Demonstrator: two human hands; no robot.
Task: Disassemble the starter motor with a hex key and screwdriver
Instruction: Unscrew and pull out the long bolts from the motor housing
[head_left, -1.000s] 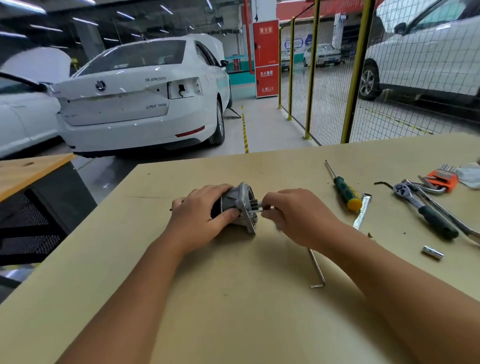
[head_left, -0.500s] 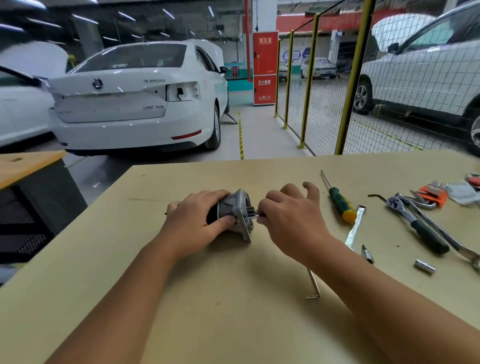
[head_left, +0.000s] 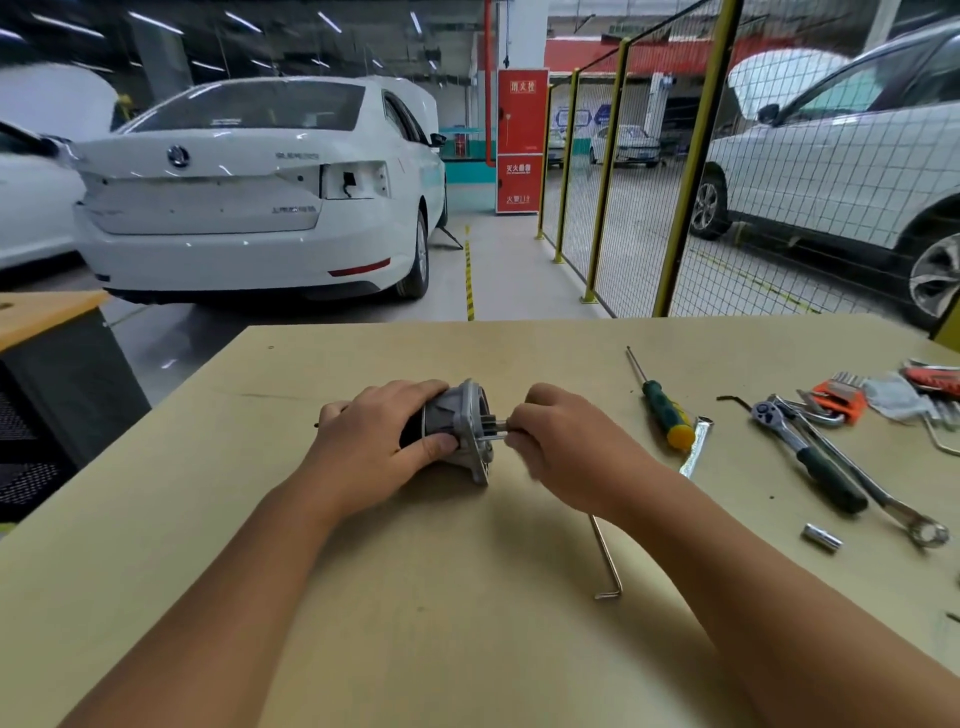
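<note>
The starter motor (head_left: 460, 423) lies on its side in the middle of the wooden table (head_left: 467, 597), its grey flanged end facing right. My left hand (head_left: 374, 447) wraps around its dark body. My right hand (head_left: 558, 441) pinches a thin metal rod or long bolt (head_left: 493, 432) that sticks out of the flange. A silver hex key (head_left: 605, 564) lies on the table under my right forearm. The green-and-yellow screwdriver (head_left: 665, 410) rests to the right of my hands.
A flat metal strip (head_left: 696, 449) lies beside the screwdriver. Further right are a ratchet wrench (head_left: 810, 454), a combination spanner (head_left: 883, 499), a socket (head_left: 822, 538), an orange hex key set (head_left: 841, 397) and a cloth (head_left: 896, 397). White cars and a yellow mesh fence stand beyond the table.
My right hand's fingers have curled back onto the thin rod at the flange. The head has tilted up slightly, so the table sits lower in view. The motor has stayed put.
</note>
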